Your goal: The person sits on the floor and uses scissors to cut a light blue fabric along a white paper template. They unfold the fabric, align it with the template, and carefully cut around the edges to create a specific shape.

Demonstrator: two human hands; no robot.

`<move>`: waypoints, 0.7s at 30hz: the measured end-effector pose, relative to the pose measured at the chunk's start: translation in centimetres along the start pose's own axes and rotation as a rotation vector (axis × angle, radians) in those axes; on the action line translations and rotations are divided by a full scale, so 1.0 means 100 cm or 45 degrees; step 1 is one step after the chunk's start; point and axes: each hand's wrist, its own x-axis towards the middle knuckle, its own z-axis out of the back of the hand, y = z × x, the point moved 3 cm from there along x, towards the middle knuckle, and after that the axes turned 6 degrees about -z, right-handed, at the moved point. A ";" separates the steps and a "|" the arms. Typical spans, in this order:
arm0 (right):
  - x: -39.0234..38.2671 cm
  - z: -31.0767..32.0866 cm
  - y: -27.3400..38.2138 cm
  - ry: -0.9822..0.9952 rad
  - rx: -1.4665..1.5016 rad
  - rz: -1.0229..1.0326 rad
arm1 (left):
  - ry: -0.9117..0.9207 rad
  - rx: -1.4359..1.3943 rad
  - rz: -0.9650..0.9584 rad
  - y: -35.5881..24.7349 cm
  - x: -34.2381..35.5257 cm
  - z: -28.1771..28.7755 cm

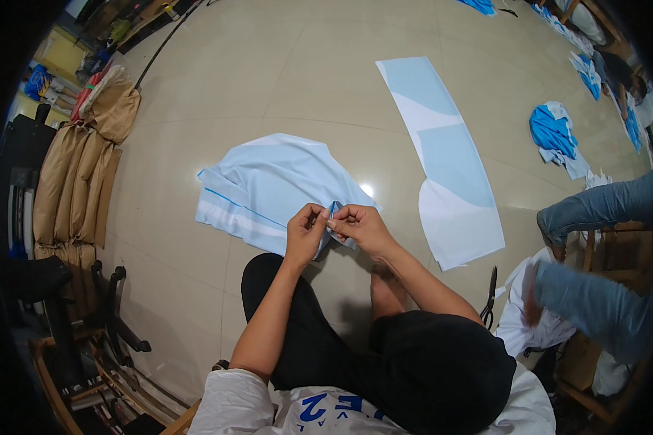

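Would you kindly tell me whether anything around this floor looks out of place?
Nothing looks plainly damaged. The pale blue cloth pinched by the left hand and right hand is merely rumpled. Perhaps untidy: the bright blue bundle crumpled on the floor at right, while the pale panel lies flat.

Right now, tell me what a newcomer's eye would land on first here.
Probably the pale blue fabric rumpled on the floor, its near part pinched by the left hand and right hand. Next, the long white-and-blue panel lying to its right, then the bright blue cloth bundle farther right.
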 end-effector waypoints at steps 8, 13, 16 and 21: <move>0.004 0.013 -0.002 -0.008 -0.002 -0.013 | -0.099 -0.056 0.047 0.008 0.003 0.010; 0.020 0.050 0.017 0.014 0.765 0.144 | -0.836 -0.784 0.077 0.024 -0.004 0.091; 0.025 0.114 0.032 -0.183 0.948 0.293 | -1.102 -0.723 -0.042 0.006 -0.030 0.152; 0.029 0.213 0.071 -0.492 0.997 0.535 | -1.545 -0.394 -0.260 -0.039 -0.138 0.316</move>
